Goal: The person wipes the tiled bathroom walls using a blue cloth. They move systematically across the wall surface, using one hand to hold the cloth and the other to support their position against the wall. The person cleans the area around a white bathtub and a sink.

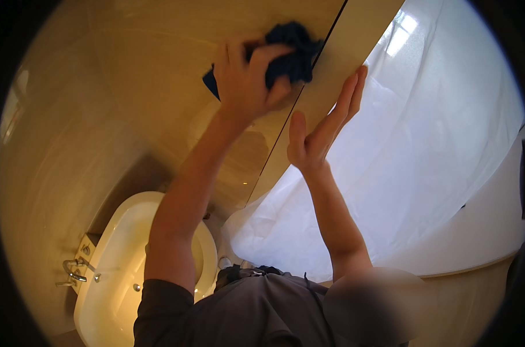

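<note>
My left hand (pixel 244 80) grips a crumpled dark blue cloth (pixel 293 54) over a glossy, beige marble-look wall (pixel 158 82). Part of the cloth sticks out past the far side of the hand. A thin dark seam (pixel 284 118) runs slantwise down the wall beside the cloth, and a paler strip (pixel 349 39) lies to its right. My right hand (pixel 325 123) is on this strip with its thumb apart from the fingers and nothing held. Its fingertips reach the strip's outer edge, next to a sheer white curtain (pixel 383 173).
Below to the left stands a white bathtub (pixel 210 247), with a chrome tap (pixel 74 269) at its outer side. The curtain hangs along my right, bright with daylight. A pale curved ledge (pixel 470 230) shows beyond it.
</note>
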`<state>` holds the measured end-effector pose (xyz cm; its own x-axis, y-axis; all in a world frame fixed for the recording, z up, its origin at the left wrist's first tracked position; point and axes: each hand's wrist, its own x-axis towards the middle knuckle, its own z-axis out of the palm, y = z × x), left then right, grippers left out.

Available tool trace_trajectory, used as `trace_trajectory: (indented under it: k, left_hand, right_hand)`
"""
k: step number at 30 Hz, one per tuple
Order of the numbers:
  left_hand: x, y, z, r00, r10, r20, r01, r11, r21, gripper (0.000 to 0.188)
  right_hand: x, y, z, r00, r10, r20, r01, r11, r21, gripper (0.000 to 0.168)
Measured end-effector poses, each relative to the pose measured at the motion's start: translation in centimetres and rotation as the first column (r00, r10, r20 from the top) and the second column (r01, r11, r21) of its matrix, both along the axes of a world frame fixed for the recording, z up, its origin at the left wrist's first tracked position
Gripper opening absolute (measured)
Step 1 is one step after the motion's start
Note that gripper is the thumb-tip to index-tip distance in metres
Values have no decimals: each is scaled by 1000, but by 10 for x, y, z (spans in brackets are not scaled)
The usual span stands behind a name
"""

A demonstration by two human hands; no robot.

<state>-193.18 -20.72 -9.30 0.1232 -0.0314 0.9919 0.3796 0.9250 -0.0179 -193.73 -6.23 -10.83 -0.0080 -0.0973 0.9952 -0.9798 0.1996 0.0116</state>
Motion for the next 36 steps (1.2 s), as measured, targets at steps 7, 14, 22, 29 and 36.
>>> trace_trajectory:
  k: [7,14,22,29,36]
  left_hand:
    - [2,-8,-18,997,10,-76,-1,994,109,36]
    - [6,4,-101,999,-50,9,43,930,364,39]
    - [7,-17,-115,993,-41,112,17,978,209,35]
    - [-14,-92,17,994,48,-101,-23,973,231,31]
    - [-1,-55,-84,998,57,24,-61,926,373,33]
  right_hand:
    - [11,-13,16,944,-331,-16,331,944,7,54]
    - [10,-5,17,886,-447,-122,456,888,65,48]
    - [7,-10,19,882,-463,-90,470,878,87,48]
    - [8,-11,18,885,-452,-111,460,885,68,43]
    - [14,-11,16,860,-494,-128,505,861,68,45]
